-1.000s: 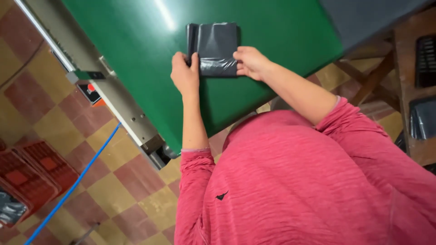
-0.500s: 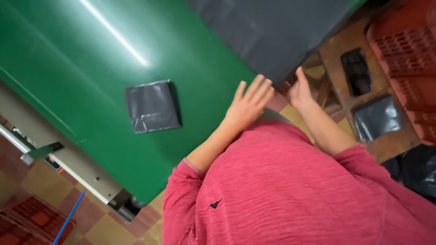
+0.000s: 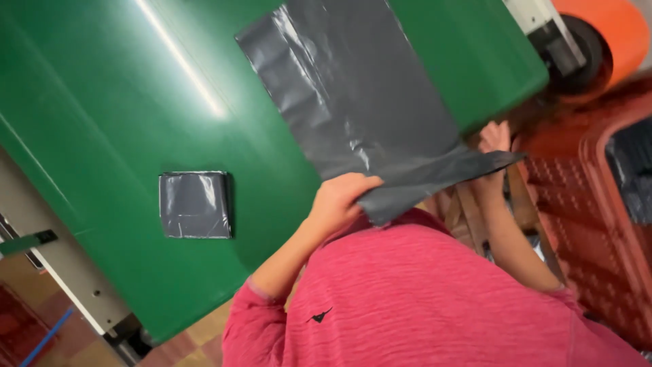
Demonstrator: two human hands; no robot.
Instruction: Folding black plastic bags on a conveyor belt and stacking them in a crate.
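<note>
Hands [image 3: 337, 201] pulling 1 flat grey bag [image 3: 353, 95] on green table [image 3: 102, 102].
Left pinches its edge; right hand [image 3: 494, 138] grips the far corner; 1 folded bag [image 3: 195, 204] lies apart.

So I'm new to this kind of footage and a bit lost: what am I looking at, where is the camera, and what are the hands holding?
The camera sits on a person's head and looks down past their red shirt. There is no machine arm, only two bare hands. In front lies a green table. On it rests a small folded grey plastic bag, untouched. A large unfolded grey bag lies spread over the table edge. The left hand grips its near edge, and the right hand reaches to its far corner, partly hidden. Red crates stand to the right.
</note>
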